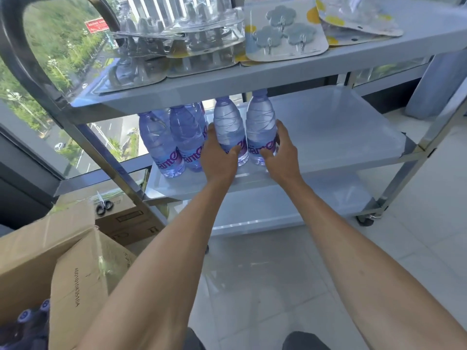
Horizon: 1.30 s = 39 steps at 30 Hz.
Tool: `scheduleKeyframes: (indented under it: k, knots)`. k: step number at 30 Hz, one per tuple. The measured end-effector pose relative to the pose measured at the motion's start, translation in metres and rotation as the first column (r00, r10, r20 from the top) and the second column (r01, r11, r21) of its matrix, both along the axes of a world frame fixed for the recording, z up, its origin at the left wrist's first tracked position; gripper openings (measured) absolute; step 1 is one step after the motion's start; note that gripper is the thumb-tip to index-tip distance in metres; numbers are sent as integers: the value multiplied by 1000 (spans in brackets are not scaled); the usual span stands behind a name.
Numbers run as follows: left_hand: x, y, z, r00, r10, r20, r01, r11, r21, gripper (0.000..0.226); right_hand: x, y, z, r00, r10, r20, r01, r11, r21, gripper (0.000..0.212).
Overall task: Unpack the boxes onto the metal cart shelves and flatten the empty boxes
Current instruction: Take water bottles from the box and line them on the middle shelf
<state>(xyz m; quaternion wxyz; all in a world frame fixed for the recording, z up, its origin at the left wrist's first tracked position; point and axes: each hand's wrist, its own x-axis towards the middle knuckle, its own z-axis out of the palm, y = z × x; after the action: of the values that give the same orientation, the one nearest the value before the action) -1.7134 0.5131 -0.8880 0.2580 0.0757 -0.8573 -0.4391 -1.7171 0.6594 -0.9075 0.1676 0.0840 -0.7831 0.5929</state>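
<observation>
**Two bottles held on the middle shelf**

An open cardboard box (50, 251) stands low at the left. On the middle shelf (328, 132) stand at least five water bottles, grouped at its left end. The left hand (219, 152) grasps one bottle (228, 125), the right hand (279, 150) grasps the next bottle (261, 120). To the right, the shelf is free up to its raised edge.

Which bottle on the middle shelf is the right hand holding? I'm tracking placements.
The rightmost bottle: the right hand grips it, at the row's open end. The left hand holds its neighbour; the other bottles further left stand untouched.
</observation>
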Motion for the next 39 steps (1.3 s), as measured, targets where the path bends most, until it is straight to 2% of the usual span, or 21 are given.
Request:
scheduleKeyframes:
  k: [3,9,13,17,21,25,28,32,36,39]
  knots:
    - [-12,8,-4,997,81,16,-81,997,7,77,-13,-6,2,1000,4,11,-4,999,50,60]
    - [-46,24,-5,969,246,-31,-243,968,65,68,-42,-7,-7,993,-41,108,15,972,233,86]
    - [-61,25,-13,957,283,-64,-281,959,41,68,-63,-11,-3,991,-79,104,56,977,208,77]
    - [-72,18,-17,946,322,-32,-322,947,-1,75,-90,-19,0,983,-126,131,100,977,187,69]
    - [-76,19,-19,941,338,-30,-335,940,62,74,-102,-29,-2,980,-151,133,122,972,202,71]
    - [-84,15,-22,955,292,-49,-284,951,121,66,-101,-33,-12,982,-176,66,161,968,193,71]
    - [-91,12,-26,965,263,24,-262,945,197,61,-103,-33,-16,984,-175,43,164,969,188,72]
    - [-93,14,-36,953,294,68,-297,954,44,61,-109,-33,-16,987,-155,44,145,972,188,74]
    - [-104,12,-32,930,341,135,-351,935,57,52,-115,-41,-15,980,-187,65,175,973,149,72]
    - [-112,16,-28,897,402,185,-412,911,22,55,-121,-47,-15,971,-218,93,206,971,124,60]
